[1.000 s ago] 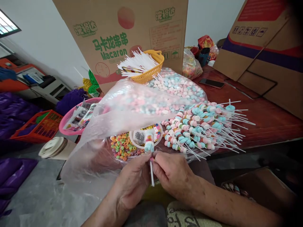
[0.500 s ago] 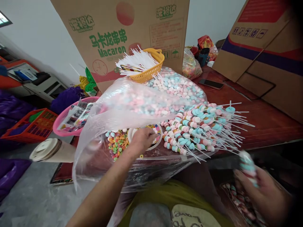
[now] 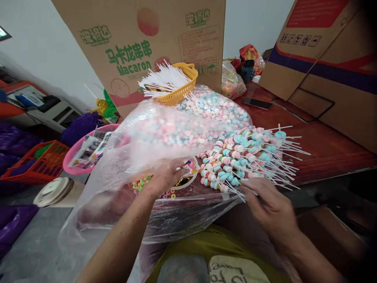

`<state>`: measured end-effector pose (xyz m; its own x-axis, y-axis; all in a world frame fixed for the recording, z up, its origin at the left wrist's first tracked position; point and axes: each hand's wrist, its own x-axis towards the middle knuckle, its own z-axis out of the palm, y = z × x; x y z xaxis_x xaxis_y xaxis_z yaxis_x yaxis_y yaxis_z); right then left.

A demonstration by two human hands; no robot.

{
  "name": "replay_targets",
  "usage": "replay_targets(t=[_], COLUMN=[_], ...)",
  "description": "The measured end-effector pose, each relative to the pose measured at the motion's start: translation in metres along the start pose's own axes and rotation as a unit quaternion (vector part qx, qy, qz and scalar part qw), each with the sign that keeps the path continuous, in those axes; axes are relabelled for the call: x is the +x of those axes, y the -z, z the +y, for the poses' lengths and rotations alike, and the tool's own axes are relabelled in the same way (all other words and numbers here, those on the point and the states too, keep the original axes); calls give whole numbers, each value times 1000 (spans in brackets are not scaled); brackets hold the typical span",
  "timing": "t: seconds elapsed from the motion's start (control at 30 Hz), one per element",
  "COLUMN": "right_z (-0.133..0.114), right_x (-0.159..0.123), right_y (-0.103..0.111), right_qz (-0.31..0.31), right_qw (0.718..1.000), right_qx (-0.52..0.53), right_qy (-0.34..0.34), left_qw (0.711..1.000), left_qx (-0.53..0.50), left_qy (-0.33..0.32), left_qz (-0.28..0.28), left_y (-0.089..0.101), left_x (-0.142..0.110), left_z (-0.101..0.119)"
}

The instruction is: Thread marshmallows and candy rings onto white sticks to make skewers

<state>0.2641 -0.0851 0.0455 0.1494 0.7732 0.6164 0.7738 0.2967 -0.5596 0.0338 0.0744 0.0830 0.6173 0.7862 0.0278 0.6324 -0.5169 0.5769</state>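
Note:
My left hand (image 3: 167, 175) reaches over a round white-rimmed tub (image 3: 194, 179) of colourful printed pieces and gold bits. Its thumb and fingers are pinched together at the printed pieces; what sits between them is partly hidden. Pink, white and blue marshmallow skewers (image 3: 235, 157) lie in a heap to the right of the tub, their white sticks pointing right and toward me. At the heap's near edge, my right hand (image 3: 272, 204) has its thumb and forefinger around the stick end of a skewer. Small coloured candy rings (image 3: 141, 184) lie left of the tub, partly under clear plastic.
A large clear bag of loose marshmallows (image 3: 212, 108) spreads behind the tub. On it rests a yellow basket (image 3: 179, 94) of white sticks. A phone (image 3: 257, 103) and cardboard boxes (image 3: 135, 23) stand beyond. Left are a pink basket (image 3: 69, 161) and a lidded cup (image 3: 55, 192).
The wrapped skewer has left my right hand, which moved up and left to the heap. My left hand shifted slightly left at the tub. The bag's plastic edge now spreads lower left over the rings.

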Motion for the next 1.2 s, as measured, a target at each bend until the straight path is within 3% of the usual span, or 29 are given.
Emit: replay_targets(t=[0.07, 0.13, 0.2, 0.27, 0.33, 0.4, 0.53, 0.63, 0.77, 0.87, 0.97, 1.07, 1.2], right_z=[-26, -41, -49, -51, -50, -49, -43, -38, -35, -37, -41, -42, -42], right_x=[36, 59, 67, 65, 59, 54, 56, 59, 55, 54, 54, 54, 53], right_y=[-28, -51, -67, -75, -76, -69, -50, -46, -58, -65, -69, -72, -74], right_qz=[-26, -106, -158, -157, -138, -133, -193, -240, -202, -151, -112, -108, -127], right_qw=[998, 987, 974, 971, 973, 972, 956, 935, 953, 977, 985, 981, 965], right_qx=[42, 103, 155, 178, 178, 176, 202, 247, 207, 137, 115, 139, 184], right_qy=[41, 66, 43, -12, -56, -75, -93, -87, -91, -60, -59, -82, -140], left_qw=[995, 987, 993, 999, 996, 993, 992, 991, 994, 996, 985, 979, 990], left_qx=[49, 76, 40, -15, -56, -71, -72, -94, -98, -70, -135, -192, -125], left_qy=[-91, -134, -103, -39, 1, -11, -86, -93, -34, 39, 87, 58, -54], left_qz=[-11, -44, -43, 4, 66, 94, 59, 21, -19, 27, 62, 43, -24], left_y=[7, 11, 8, 0, -11, -20, -23, -20, -20, -25, -34, -38, -29], left_x=[-12, -23, -34, -43, -48, -48, -40, -35, -38, -44, -49, -51, -53], left_z=[14, 26, 31, 30, 28, 26, 28, 28, 29, 36, 39, 34, 24])
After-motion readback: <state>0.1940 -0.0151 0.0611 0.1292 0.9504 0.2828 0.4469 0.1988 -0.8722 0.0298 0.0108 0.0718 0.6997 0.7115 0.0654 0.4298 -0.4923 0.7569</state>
